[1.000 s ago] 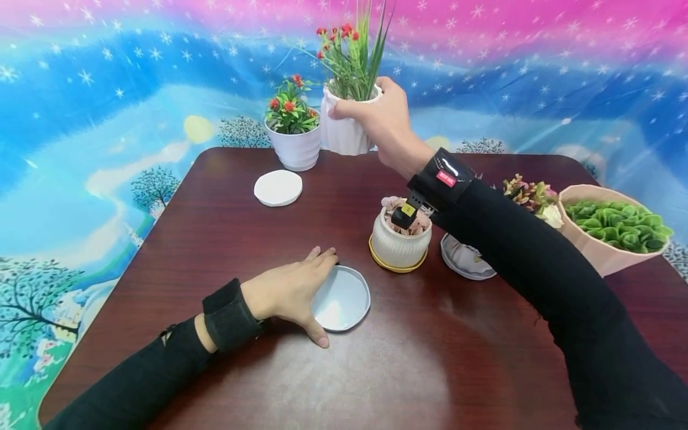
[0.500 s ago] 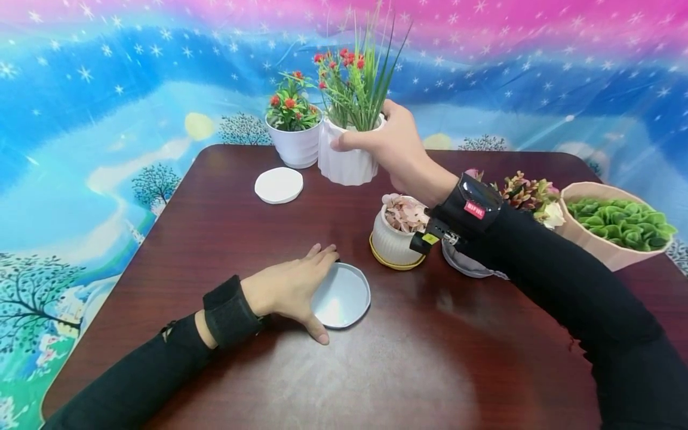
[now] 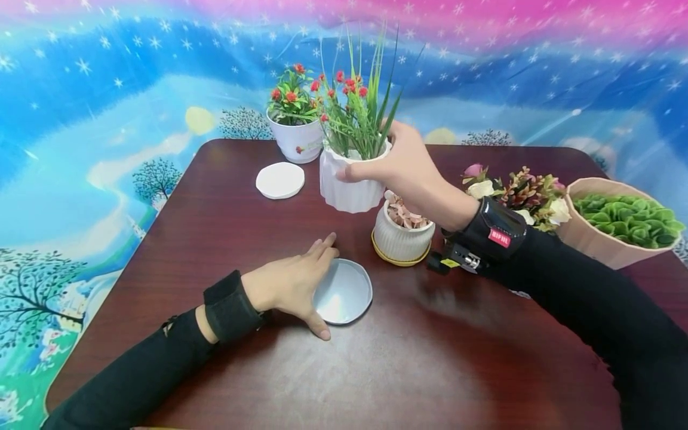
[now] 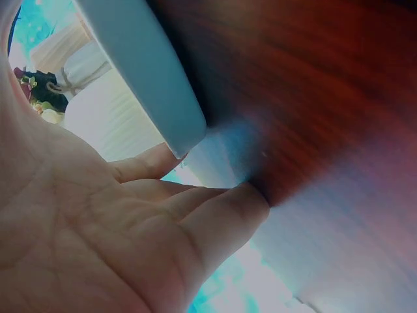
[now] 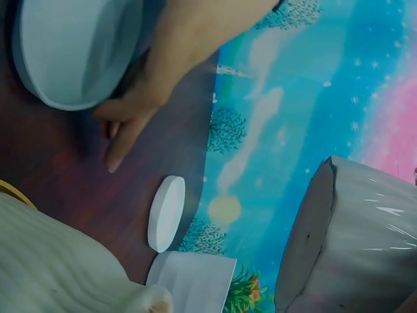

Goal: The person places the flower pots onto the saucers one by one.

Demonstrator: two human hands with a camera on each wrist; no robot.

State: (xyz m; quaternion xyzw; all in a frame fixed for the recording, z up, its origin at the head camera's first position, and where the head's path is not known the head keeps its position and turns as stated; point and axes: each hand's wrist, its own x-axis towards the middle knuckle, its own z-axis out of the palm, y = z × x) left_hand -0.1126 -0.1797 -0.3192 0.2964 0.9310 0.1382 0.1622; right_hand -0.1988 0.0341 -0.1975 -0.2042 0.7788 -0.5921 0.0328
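My right hand [image 3: 414, 170] grips the rim of a white fluted flowerpot [image 3: 349, 188], thumb in front, and holds it above the table. Grass blades and small red flowers [image 3: 352, 89] rise from it. In the right wrist view the underside of the flowerpot [image 5: 305, 238] shows, apart from the table. My left hand [image 3: 290, 286] lies beside a pale grey-blue saucer [image 3: 349, 292], thumb and fingers spread along its left side. In the left wrist view one finger touches the edge of the saucer [image 4: 146, 72]; the fingers look fairly straight.
A white pot with red-orange flowers [image 3: 295, 140] stands at the back, with a white saucer [image 3: 280, 180] before it. Centre right is a ribbed cream pot [image 3: 400, 239] on a yellow saucer [image 3: 389, 258]. Further right stand artificial flowers [image 3: 529, 197] and a pink pot [image 3: 602, 239] of green leaves.
My right hand has brought the flowerpot down and nearer, from beside the back pot toward the middle of the table. The left hand and its saucer have stayed in place.
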